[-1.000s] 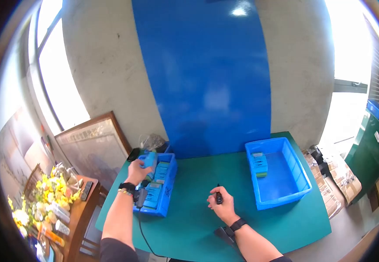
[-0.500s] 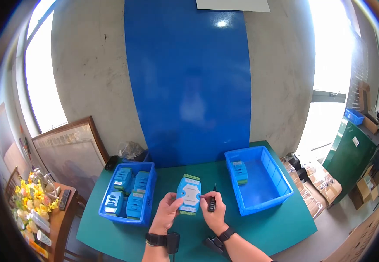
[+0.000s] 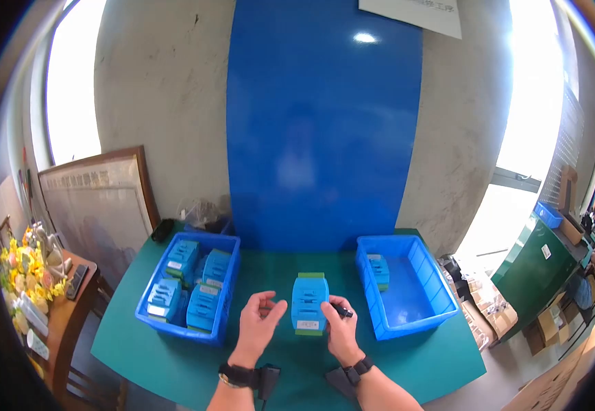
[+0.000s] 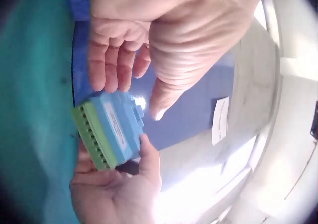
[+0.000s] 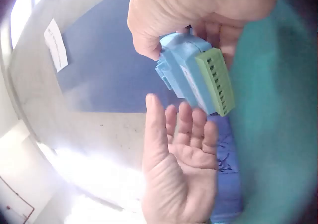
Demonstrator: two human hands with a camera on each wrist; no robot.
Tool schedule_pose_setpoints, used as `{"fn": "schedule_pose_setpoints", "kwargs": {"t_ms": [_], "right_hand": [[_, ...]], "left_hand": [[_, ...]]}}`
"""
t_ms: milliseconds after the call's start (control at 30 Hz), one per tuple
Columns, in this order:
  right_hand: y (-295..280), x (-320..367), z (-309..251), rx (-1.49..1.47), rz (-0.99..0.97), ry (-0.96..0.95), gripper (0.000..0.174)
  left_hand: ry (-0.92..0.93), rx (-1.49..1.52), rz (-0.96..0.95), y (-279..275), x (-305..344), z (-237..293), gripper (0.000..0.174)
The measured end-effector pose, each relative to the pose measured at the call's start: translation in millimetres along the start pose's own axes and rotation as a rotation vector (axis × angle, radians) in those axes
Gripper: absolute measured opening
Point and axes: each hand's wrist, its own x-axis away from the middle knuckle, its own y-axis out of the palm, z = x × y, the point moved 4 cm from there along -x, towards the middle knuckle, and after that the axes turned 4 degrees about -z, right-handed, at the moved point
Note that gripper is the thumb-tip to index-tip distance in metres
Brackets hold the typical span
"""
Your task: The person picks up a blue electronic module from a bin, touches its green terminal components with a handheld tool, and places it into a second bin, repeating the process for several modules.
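— Head view: right hand (image 3: 341,330) grips the blue module (image 3: 309,303) above the table (image 3: 174,356). Looks like an inspection step.
— Left wrist: left hand (image 4: 164,35) is released, its fingers (image 4: 105,60) loose just beside the module.
— Right wrist: right fingers (image 5: 144,40) are clamped around it. Turning it would want a second grip.

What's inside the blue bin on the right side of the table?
One blue module with green ends, standing against the left wall of the right bin. The rest of its floor looks bare, though the near wall hides a strip along the front edge.
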Motion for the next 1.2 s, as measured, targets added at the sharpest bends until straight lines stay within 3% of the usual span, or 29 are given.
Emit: {"fn": "schedule_pose_setpoints", "kwargs": {"t_ms": [133, 233, 333, 400, 500, 567, 633, 767, 800, 933, 1033, 1167, 1200], "right_hand": [[16.2, 10.4, -11.0, 0.057, -0.053, -0.077, 0.024], [13.3, 9.8, -6.1, 0.249, -0.113, -0.116, 0.022], [12.3, 5.4, 2.2, 0.26, -0.12, -0.082, 0.021], [13.2, 6.4, -4.8, 0.374, -0.101, -0.086, 0.024], [22.1, 15.6, -23.5, 0.368, -0.069, -0.241, 0.024], [22.9, 19.5, -30.5, 0.337, -0.123, -0.262, 0.039], [22.7, 22.7, -32.2, 0.333, -0.157, -0.276, 0.042], [29.4, 33.9, -33.5, 0.355, -0.159, -0.45, 0.021], [25.3, 35.2, -26.9, 0.286, -0.134, -0.417, 0.019], [39.8, 46.0, -42.3, 0.753, -0.228, -0.768, 0.02], [45.0, 45.6, -36.9, 0.757, -0.243, -0.85, 0.021], [42.6, 44.6, -31.1, 0.789, -0.211, -0.692, 0.021], [44.7, 45.0, -32.7, 0.794, -0.205, -0.726, 0.021]], "left_hand": [[-0.198, 0.348, -0.283, 4.4, 1.1, -13.3, 0.044], [-0.223, 0.342, -0.311, 5.9, -0.1, -19.0, 0.044], [-0.365, 0.458, -0.343, 6.6, -0.6, -26.9, 0.044], [-0.417, 0.585, -0.243, 2.4, -3.5, -30.3, 0.044], [-0.421, 0.712, -0.127, -4.0, -3.8, -33.3, 0.041], [-0.401, 0.746, -0.051, -9.3, -8.0, -36.6, 0.038], [-0.386, 0.768, 0.004, -14.4, -11.3, -41.2, 0.034], [-0.369, 0.903, 0.046, -18.0, -16.3, -50.4, 0.031], [-0.368, 0.94, 0.07, -17.1, -14.2, -49.7, 0.031], [-0.377, 0.947, 0.102, -20.6, -12.8, -54.8, 0.032], [-0.37, 0.941, 0.095, -20.1, -15.9, -49.4, 0.032], [-0.412, 1.003, 0.095, -19.3, -13.6, -56.7, 0.029], [-0.419, 1.025, 0.088, -18.8, -14.1, -56.9, 0.028]]}}
